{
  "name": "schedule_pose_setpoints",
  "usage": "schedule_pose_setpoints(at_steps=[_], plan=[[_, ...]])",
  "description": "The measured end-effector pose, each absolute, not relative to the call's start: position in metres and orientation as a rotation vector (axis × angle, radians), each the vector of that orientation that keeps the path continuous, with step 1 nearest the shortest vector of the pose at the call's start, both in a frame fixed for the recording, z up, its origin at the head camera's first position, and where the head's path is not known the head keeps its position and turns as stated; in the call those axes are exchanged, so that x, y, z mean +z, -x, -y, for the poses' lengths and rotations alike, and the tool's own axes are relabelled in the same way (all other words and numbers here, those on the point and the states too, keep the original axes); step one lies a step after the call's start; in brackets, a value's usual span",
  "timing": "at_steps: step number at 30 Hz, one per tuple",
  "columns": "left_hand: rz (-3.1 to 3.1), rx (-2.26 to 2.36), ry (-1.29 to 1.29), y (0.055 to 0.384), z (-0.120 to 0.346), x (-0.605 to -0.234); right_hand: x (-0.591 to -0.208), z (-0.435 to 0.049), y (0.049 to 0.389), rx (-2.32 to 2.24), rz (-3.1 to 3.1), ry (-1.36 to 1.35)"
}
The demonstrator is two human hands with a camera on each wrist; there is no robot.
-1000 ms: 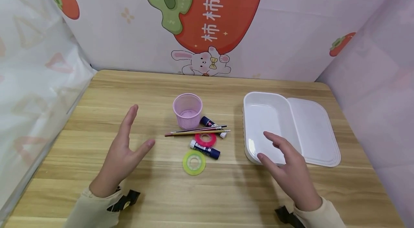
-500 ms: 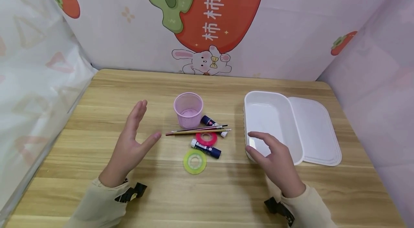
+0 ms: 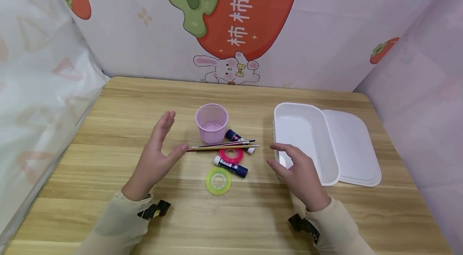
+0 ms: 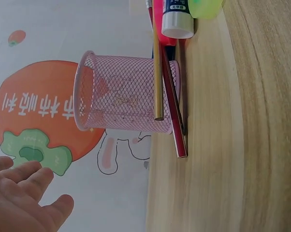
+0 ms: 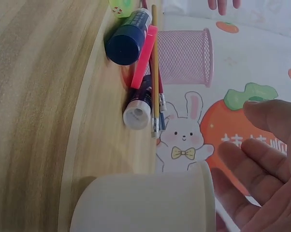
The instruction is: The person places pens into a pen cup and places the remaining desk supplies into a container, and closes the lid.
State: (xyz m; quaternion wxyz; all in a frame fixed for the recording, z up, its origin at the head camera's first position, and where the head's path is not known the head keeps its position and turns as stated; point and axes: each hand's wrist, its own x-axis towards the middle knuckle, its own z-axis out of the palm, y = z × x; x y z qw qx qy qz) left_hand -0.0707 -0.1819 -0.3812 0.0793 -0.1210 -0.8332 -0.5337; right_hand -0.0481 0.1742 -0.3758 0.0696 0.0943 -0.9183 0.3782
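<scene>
My left hand hovers left of the pink mesh pen cup, fingers extended and thumb apart, holding nothing. My right hand is above the near left edge of the white plastic box, fingers slightly bent and empty. Between the hands lie several thin pencils or brushes in front of the cup, over a pink tape roll and a dark blue glue stick. A second glue stick lies nearer, with a yellow-green tape roll in front of it.
A white lid lies flat beside the box on the right. The wooden table meets a printed cloth backdrop at its far edge, with more cloth on both sides.
My left hand has moved right and slightly away from me, closer to the cup. My right hand has shifted left across the box to its left edge. The objects have stayed in place.
</scene>
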Motion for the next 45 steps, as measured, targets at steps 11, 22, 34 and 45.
schedule_pose_setpoints(at_steps=[11,22,34,45], plan=[[2.521,-1.607,0.336,0.078,0.176,-0.385,-0.377,-0.164,0.057,1.141,2.781,-0.305],[2.513,-1.638,0.348,0.089,0.17,-0.389,-0.381,-0.155,0.067,1.205,2.817,-0.291],[2.508,-1.77,0.328,0.105,0.161,-0.401,-0.38,-0.132,0.076,1.349,2.81,-0.16],[2.505,-1.776,0.304,0.115,0.154,-0.403,-0.385,-0.113,0.073,1.432,2.761,-0.136]])
